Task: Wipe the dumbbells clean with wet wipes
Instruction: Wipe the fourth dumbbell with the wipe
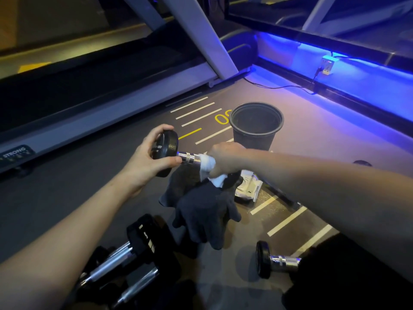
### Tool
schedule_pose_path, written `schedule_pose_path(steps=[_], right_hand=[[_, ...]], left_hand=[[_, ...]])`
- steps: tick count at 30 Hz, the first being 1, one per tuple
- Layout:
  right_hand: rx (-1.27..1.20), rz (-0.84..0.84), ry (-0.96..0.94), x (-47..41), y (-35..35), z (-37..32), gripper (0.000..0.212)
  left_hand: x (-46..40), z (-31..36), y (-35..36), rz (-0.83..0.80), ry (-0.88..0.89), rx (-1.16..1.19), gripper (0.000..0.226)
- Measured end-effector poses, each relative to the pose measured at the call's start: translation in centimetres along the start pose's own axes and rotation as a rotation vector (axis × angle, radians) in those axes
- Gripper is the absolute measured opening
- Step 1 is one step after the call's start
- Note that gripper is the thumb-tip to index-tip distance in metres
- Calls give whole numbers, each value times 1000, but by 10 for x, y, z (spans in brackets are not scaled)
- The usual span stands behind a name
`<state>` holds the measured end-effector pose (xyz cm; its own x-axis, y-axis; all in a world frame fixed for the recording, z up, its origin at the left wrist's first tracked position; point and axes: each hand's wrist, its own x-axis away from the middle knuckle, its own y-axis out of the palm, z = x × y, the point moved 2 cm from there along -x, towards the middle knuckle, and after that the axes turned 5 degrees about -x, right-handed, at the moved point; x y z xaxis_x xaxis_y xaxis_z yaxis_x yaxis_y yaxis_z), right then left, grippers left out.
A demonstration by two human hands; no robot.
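A small dumbbell (173, 151) with black round ends and a chrome handle is held up above the floor. My left hand (147, 157) grips its left end, fingers and thumb curled round the disc. My right hand (225, 161) grips a white wet wipe (209, 165) wrapped round the chrome handle; the dumbbell's right end is hidden under it. Below lie dark gloves (205, 218). A wipes pack (248, 189) sits on the floor behind them. Another small dumbbell (274, 260) lies at lower right, and larger dumbbells (125, 260) lie at lower left.
A black bucket (257, 124) stands on the gym floor just beyond my hands. A treadmill frame (100, 108) runs along the left. A blue-lit ledge with a power socket (327, 64) and cable lines the far right.
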<state>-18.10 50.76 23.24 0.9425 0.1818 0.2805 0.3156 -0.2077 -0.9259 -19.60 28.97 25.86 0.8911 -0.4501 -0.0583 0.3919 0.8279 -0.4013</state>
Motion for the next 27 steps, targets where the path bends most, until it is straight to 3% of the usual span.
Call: schedule_pose_path(steps=[2, 5, 7, 11, 15, 19, 24, 27], right_hand=[[-118, -156, -10, -6, -6, 9, 44], [-138, -213, -30, -6, -9, 12, 47], [-104, -165, -27, -6, -8, 8, 43], [229, 94, -15, -7, 3, -4, 42], [317, 254, 32, -4, 15, -7, 44], [127, 118, 53, -3, 5, -7, 26], [22, -69, 10, -10, -9, -3, 39], [8, -78, -10, -12, -8, -1, 42]], left_hand=[[-1, 1, 0, -27, 19, -63, 79], [0, 4, 2, -40, 44, -108, 80], [0, 3, 3, -21, 43, -106, 79], [0, -4, -1, 33, -10, -40, 77], [0, -4, 1, 48, -11, 8, 72], [-2, -3, 2, 41, -23, 14, 76], [-2, -5, 0, 29, -18, -18, 78], [-1, -6, -2, 23, -12, -38, 79]])
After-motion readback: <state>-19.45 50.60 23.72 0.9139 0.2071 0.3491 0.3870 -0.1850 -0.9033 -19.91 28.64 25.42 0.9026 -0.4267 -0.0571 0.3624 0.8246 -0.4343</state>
